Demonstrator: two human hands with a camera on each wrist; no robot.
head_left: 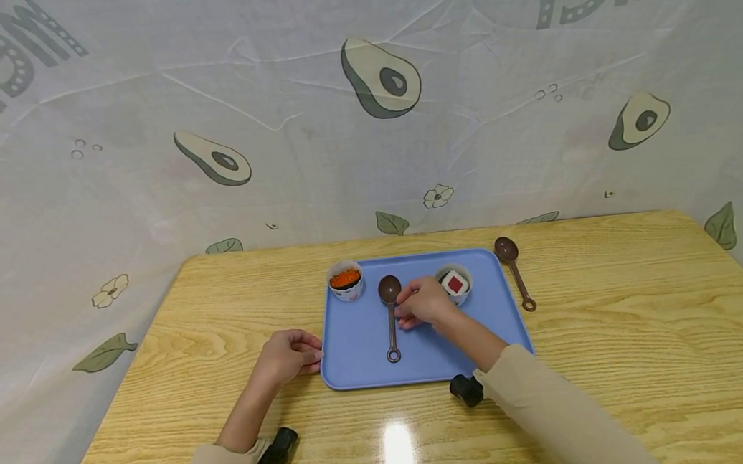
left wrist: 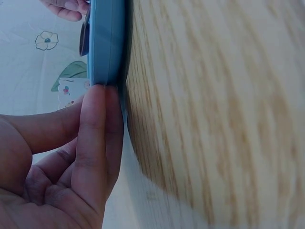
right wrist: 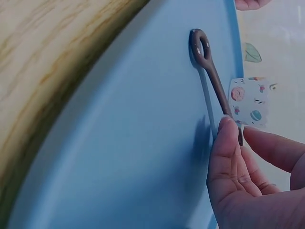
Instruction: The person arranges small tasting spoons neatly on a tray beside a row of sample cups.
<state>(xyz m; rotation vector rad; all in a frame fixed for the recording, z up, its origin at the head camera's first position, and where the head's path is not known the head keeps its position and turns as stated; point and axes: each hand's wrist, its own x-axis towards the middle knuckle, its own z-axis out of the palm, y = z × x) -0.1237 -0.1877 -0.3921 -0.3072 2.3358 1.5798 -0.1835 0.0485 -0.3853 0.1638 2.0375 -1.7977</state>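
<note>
A brown spoon [head_left: 391,324] lies bowl-away over the middle of a blue tray [head_left: 361,362]. My right hand [head_left: 423,302] pinches its handle just below the bowl, thumb against fingers; the right wrist view shows the ring-ended handle [right wrist: 217,86] close over the tray, its bowl hidden. At the tray's left edge, the fingertips of my left hand [head_left: 287,356] touch the rim, with fairly straight fingers in the left wrist view. A paper cup [head_left: 348,295] holding orange roe sushi stands at the tray's back left. Another cup [head_left: 462,299], with a white, red-centred sushi roll, is behind my right hand.
A second brown spoon [head_left: 515,272] lies on the wooden table [head_left: 623,315], right of the tray. Behind the table hangs a pale cloth [head_left: 315,164] printed with avocados. Black wrist cameras [head_left: 467,391] sit by both sleeves.
</note>
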